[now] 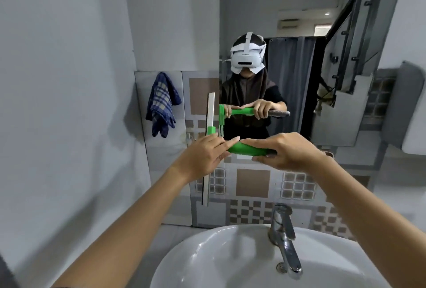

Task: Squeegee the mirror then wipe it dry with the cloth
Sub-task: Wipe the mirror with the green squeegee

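Two hands on one squeegee at the mirror's left edge.

The left hand and right hand both close around the green squeegee handle; its blade stands upright beside the mirror. One checked cloth hangs left, above one sink.

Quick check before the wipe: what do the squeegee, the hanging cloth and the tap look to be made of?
Squeegee: the green handle looks like moulded plastic, with an even colour and dull sheen; the blade bar is pale, but I cannot tell its material. Cloth: woven fabric, probably cotton, with a blue check and soft hanging folds. Tap: polished metal, likely chrome, with mirror-like highlights.
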Action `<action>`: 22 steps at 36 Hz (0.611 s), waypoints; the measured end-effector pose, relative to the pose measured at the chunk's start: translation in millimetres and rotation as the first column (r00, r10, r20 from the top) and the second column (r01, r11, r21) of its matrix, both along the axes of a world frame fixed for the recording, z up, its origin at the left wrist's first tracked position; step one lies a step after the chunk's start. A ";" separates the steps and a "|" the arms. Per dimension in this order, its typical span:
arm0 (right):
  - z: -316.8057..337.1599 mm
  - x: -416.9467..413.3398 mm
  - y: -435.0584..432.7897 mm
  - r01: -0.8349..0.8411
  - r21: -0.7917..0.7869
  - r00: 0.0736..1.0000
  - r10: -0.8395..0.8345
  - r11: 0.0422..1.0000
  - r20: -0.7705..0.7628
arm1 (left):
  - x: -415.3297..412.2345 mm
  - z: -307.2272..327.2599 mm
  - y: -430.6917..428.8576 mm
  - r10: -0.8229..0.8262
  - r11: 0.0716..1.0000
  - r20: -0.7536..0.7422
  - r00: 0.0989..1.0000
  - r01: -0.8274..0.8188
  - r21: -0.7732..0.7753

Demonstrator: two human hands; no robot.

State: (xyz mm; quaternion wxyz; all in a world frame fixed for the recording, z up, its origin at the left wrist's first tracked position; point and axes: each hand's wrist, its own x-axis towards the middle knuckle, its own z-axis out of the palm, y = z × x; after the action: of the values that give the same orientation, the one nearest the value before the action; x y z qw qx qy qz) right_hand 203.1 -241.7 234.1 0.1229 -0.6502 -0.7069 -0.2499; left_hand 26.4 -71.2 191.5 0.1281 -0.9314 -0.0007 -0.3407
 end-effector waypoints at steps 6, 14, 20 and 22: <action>-6.5 -11.0 22.8 -0.134 0.180 0.991 0.137 0.975 -0.006 | -14.8 -25.4 2.6 0.085 0.995 0.167 0.982 -0.074 -0.072; -50.9 -62.5 51.9 0.148 0.600 0.804 0.258 0.786 -0.536 | -31.4 -55.6 4.1 0.309 0.930 0.361 0.880 -0.200 -0.308; -75.8 -98.6 77.1 0.228 0.448 0.425 0.326 0.865 -0.845 | -29.6 -79.7 -5.7 0.394 0.870 0.423 0.816 -0.183 -0.458; -76.0 -108.8 87.6 0.185 0.471 0.332 0.396 0.863 -0.856 | -28.3 -88.5 -8.5 0.400 0.854 0.407 0.821 -0.173 -0.491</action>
State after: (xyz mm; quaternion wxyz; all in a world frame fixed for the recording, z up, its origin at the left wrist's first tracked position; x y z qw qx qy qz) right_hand 94.3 -154.1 158.2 0.6828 -0.5687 -0.4586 0.0087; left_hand -1.9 -79.7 103.0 -0.0352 -0.8054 -0.2526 -0.5350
